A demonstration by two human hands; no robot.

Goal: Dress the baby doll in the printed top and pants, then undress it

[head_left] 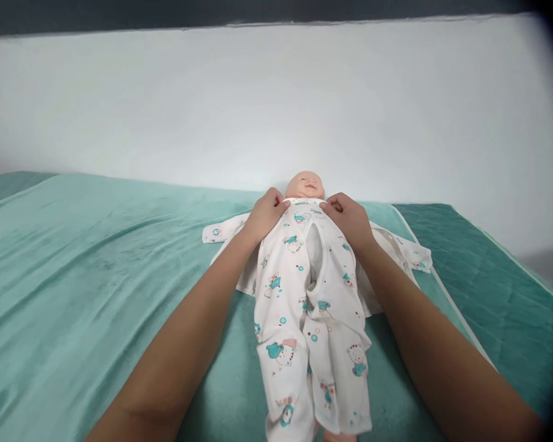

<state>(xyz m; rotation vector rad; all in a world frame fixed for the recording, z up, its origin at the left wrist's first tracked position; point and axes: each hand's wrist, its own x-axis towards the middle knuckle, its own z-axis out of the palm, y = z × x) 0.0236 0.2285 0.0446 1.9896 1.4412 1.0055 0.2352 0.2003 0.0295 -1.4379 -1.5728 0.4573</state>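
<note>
A baby doll [305,183] lies on its back with its head away from me. White baby pants [286,294] with animal prints and an open crotch lie over its body, the waistband up near its chin. My left hand [268,215] pinches the waistband's left corner, thumb on top. At the right corner my right hand [349,218] pinches the same band. Under the pants a matching baby shirt [410,252] is spread out, its sleeves reaching to both sides. A bit of the doll's feet shows below the pant legs; its trunk is hidden.
A light green blanket [96,276] with soft wrinkles lies under the doll. To the right a darker green quilted cover [498,294] shows beyond the blanket's pale edge. A white wall [212,110] stands right behind the doll's head.
</note>
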